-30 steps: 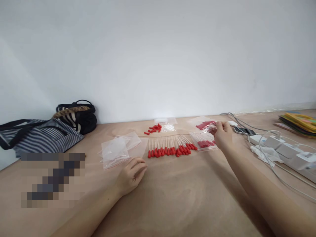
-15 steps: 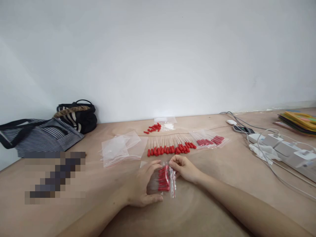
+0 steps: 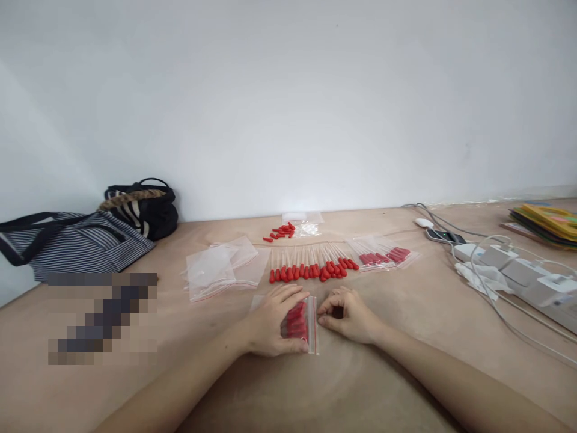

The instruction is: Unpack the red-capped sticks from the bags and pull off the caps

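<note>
My left hand (image 3: 276,322) lies flat across a small clear zip bag (image 3: 312,328) on the table, its fingers stretched out and thumb along the near side. Inside this bag, several droppers with red rubber bulbs (image 3: 296,322) show between thumb and fingers; their tubes are under the hand. Just right of the bag's zip edge rests my right hand (image 3: 349,316), fingers loosely curled, with a gap between thumb and forefinger and nothing visible in it. Beyond both hands lies a row of loose droppers (image 3: 311,270), clear tubes pointing away.
Flat zip bags (image 3: 210,273) lie at left. Filled dropper bags (image 3: 383,255) lie right of the row. Farther back are loose red bulbs (image 3: 282,230) and clear tubes (image 3: 309,228). Chargers with cables (image 3: 523,270) stand at right, a striped bag (image 3: 90,246) at left.
My right hand has let go of the bag's zip edge and moved slightly right. My left hand has slid onto the bag, which now lies flatter.
</note>
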The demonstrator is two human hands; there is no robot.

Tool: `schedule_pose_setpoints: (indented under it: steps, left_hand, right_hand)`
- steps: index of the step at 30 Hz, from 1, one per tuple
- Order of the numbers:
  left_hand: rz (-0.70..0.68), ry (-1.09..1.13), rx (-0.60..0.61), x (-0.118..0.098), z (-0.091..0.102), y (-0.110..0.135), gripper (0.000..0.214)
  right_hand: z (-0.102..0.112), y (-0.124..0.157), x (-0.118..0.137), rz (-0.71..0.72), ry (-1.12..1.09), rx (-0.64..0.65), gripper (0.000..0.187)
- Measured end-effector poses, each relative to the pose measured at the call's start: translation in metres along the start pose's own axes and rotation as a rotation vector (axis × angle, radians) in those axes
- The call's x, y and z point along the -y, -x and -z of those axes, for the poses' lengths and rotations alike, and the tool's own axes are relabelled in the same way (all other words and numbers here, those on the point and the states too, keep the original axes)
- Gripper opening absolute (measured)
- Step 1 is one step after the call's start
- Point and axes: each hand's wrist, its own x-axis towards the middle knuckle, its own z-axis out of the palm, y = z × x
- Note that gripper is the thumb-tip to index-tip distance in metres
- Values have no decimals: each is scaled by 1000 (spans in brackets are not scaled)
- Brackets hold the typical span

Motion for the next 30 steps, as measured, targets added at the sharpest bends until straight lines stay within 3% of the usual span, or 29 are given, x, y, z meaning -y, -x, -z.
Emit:
schedule_pose_setpoints:
  steps: [4,12,17,19,23,30]
  left_hand:
    - [-44,29,16,-4,-4,-9,91]
    - [-13,107,-190,2,-17,-3,90]
    - [-24,124,-226,0,-16,-3,85]
    - [-33,110,-227,0,-12,-5,75]
    - [-152,-42,-210,10,-1,-16,32]
    - [-444,-294,-30,17,15,-43,20]
  right_hand:
    - [-6,0,4,-19,21,36,8]
    - [-5,1,11,-97,28,51,19]
    - [-15,1,25,-149,-35,68,10]
    - [-19,1,29,-185,-50,31,12]
    - [-24,2,30,-180,-52,-22,14]
    - [-26,4,28,-140,-29,-56,12]
